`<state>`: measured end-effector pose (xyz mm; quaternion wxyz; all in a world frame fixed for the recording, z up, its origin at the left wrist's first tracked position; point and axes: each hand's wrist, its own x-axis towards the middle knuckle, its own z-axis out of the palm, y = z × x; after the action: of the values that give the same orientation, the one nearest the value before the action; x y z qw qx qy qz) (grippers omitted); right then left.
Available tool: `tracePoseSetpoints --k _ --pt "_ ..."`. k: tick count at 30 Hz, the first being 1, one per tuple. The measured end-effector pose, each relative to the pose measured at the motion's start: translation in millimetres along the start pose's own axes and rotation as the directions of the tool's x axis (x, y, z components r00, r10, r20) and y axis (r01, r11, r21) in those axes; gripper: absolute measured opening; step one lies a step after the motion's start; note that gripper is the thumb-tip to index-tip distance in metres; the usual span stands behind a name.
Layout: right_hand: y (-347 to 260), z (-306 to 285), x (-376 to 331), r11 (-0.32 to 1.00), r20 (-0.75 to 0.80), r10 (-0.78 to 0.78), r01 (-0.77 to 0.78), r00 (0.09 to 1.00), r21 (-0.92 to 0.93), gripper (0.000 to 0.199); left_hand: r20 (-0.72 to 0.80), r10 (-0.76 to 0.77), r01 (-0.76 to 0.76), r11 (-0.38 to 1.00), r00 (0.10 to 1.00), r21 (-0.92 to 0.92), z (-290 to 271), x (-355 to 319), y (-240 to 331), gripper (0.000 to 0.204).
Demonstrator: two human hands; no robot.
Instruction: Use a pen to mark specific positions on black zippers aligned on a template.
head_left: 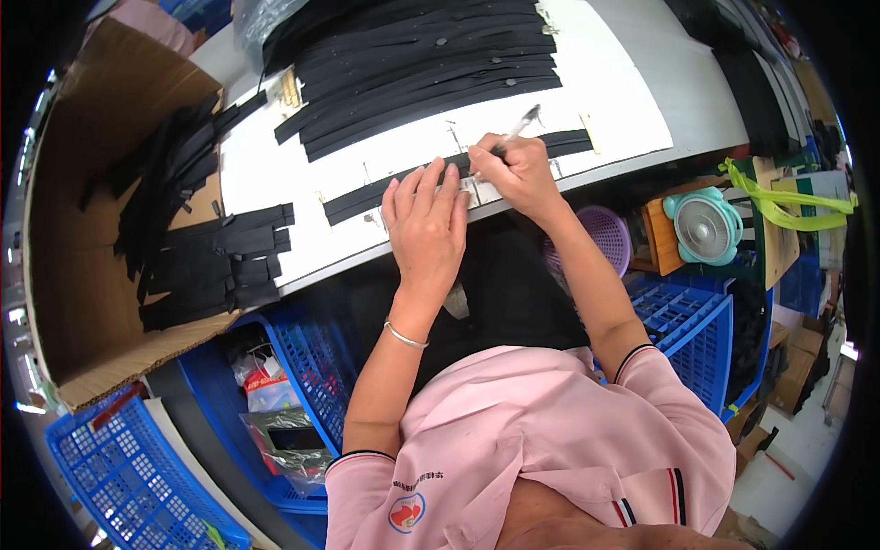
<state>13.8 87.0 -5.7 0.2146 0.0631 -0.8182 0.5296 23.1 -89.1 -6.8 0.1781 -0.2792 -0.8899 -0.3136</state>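
Observation:
My left hand (425, 223) lies flat, fingers spread, on a long black strap (367, 195) stretched across the white table (623, 101) near its front edge. My right hand (518, 170) is closed around a silver pen (520, 126), its tip down at the strap just right of my left fingers. The strap's right end (568, 142) continues past my right hand. A wide row of similar black straps (431, 73) lies side by side farther back on the table.
A cardboard box (69, 257) at the left holds a pile of black straps (215, 266). Blue plastic crates (302, 367) stand below the table, another crate (692, 325) at the right. A purple basket (607, 234) and a small teal fan (704, 225) sit right.

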Motion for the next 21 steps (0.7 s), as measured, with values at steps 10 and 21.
tracePoseSetpoints --k 10,21 --pt "19.3 -86.3 -5.2 0.938 -0.227 0.348 -0.334 0.91 0.098 0.027 0.008 0.015 -0.015 1.0 1.0 0.027 -0.4 1.3 3.9 0.029" --pt "36.8 -80.1 -5.7 0.974 -0.259 0.228 -0.218 0.938 0.069 0.026 -0.024 0.061 -0.066 0.946 0.998 -0.317 61.5 54.6 57.7 0.017"
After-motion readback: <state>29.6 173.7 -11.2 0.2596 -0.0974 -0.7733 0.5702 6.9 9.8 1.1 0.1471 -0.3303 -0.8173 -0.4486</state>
